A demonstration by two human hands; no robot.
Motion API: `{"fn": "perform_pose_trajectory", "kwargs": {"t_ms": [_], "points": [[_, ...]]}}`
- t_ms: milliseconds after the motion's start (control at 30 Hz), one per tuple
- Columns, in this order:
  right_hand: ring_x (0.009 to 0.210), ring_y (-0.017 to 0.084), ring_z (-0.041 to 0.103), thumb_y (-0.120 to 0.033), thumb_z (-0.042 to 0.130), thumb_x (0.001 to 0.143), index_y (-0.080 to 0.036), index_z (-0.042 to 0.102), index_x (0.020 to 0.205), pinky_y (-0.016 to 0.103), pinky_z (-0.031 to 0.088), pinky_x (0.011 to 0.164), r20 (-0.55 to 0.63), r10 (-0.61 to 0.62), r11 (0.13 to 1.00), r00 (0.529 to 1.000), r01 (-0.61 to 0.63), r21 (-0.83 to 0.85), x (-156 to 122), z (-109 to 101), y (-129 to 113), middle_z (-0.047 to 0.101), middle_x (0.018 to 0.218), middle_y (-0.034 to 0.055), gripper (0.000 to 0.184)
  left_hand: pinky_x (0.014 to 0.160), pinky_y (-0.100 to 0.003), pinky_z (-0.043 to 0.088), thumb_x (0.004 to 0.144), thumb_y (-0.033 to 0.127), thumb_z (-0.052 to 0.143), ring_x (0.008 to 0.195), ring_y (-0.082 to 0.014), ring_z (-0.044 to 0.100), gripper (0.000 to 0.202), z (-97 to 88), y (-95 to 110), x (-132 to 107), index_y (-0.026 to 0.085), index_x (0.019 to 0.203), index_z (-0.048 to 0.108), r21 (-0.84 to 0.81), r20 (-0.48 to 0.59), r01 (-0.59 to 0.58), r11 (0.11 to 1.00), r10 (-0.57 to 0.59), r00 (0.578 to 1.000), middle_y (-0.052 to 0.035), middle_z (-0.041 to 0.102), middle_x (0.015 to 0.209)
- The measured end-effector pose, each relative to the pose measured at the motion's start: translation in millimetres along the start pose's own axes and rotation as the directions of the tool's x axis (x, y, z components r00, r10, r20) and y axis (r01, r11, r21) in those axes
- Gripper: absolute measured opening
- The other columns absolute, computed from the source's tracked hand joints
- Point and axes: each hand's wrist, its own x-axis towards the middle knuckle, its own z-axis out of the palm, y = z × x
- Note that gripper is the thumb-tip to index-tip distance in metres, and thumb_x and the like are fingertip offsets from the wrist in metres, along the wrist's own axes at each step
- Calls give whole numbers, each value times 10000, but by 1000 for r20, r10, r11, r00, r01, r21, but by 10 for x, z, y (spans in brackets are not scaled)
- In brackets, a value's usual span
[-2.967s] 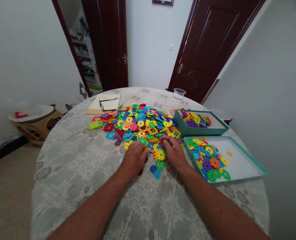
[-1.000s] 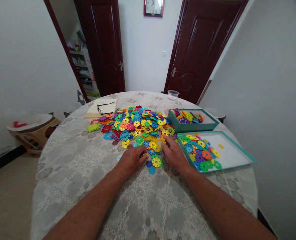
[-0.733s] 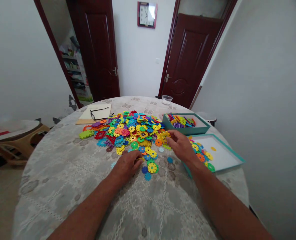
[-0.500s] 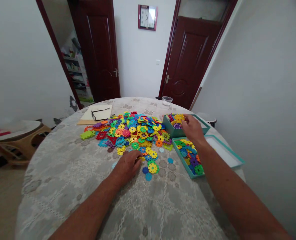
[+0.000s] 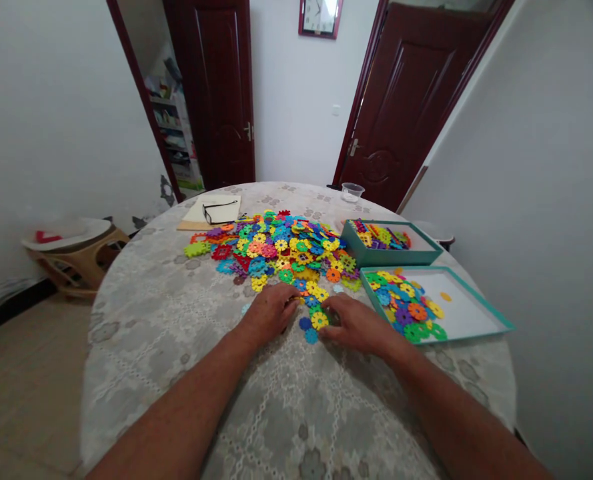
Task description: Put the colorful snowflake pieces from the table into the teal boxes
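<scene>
Can count 1 big heap (image 5: pixel 286 247) of toothed plastic pieces in mixed colours on the worktop (image 5: pixel 286 407), too overlapped to tally fully. Can count 2 bare hands at the near edge of the heap: 1 left hand (image 5: pixel 272 309) with fingers curled in and 1 yellow piece (image 5: pixel 301 301) showing at the fingertips, though cannot tell whether gripping it; 1 right hand (image 5: pixel 356 325), open, with thumb and fingers spread just beside 1 yellow disc (image 5: pixel 319 321). Between the hands, in front of the heap, can also count 1 dark blue disc (image 5: pixel 305 323) and 1 light blue disc (image 5: pixel 311 336). To the right of the heap, can count 2 teal containers: 1 deeper box (image 5: pixel 401 256) with pieces packed inside, and 1 shallow tray (image 5: pixel 469 317) nearer than that, bearing a jumbled pile of pieces plus 1 lone yellow-orange piece (image 5: pixel 445 297) set apart. Behind the heap on its left, can count 1 paper pad (image 5: pixel 226 211) under 1 pair of glasses (image 5: pixel 206 213); behind it on its right, 1 clear cup (image 5: pixel 352 193). Well beyond the heap, can count 2 dark red doors (image 5: pixel 401 113) and 1 wall clock (image 5: pixel 320 15).
</scene>
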Motion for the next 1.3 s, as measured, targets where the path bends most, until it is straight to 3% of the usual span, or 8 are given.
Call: {"fn": "perform_pose_trajectory", "kwargs": {"t_ms": [167,300,400,567,667,800,1100,1300], "points": [[841,205,591,-299,730,840,-218,647,960,285,394,715,15,-2,1000,1000,2,-26,48,122,-90,670,958,50,167,829,-321,490,993,256,549,915,-213,656,168,18,-34,-1,204,996,709,7,-13,0,1000,0,1000,-66,724,966],[789,180,564,-273,642,915,-213,595,848,274,390,696,-95,-11,999,995,15,43,167,203,-11,640,857,17,101,839,-318,476,995,254,558,929,-210,658,157,73,-82,2,213,1003,709,38,11,-23,999,23,1000,-58,734,979],[888,209,603,-276,639,931,-209,651,985,309,453,795,-225,-52,998,973,61,31,286,325,107,673,952,48,87,854,-317,467,994,244,563,944,-208,662,149,105,-107,-1,218,1015,708,62,32,-29,998,27,999,-51,743,992],[1246,295,583,-315,609,956,-178,620,1327,449,463,1072,-390,-76,997,918,75,-17,425,472,309,660,1294,161,395,872,-317,459,980,219,574,948,-203,666,136,98,-100,-7,210,1002,708,54,42,-44,998,42,998,-50,746,989],[1343,312,553,-359,600,968,-153,555,1450,480,436,1135,-315,-41,998,948,22,-64,437,482,336,608,1433,192,526,876,-318,451,975,221,585,917,-192,667,143,78,-64,-13,210,1008,723,12,87,-63,998,62,994,-40,751,980],[1337,300,568,-346,591,980,-156,572,1443,446,442,1123,-189,-44,996,981,28,-86,427,418,272,612,1443,187,501,790,-287,448,947,286,657,862,-181,653,191,74,0,-24,227,1111,733,-46,177,-44,998,51,983,-22,748,942],[904,188,614,-250,671,896,-201,662,1002,261,435,776,-72,-10,997,997,15,80,392,231,132,690,988,39,118,736,-277,416,914,270,674,845,-181,625,140,79,93,-18,215,1040,699,-16,204,22,1000,-18,979,-13,719,918],[842,168,558,-192,641,904,-180,625,882,261,380,759,-22,-68,996,997,69,53,322,183,17,637,899,29,29,669,-275,357,898,257,655,773,-167,576,60,86,90,-2,212,900,615,-56,220,51,997,-37,975,10,653,826]]}}
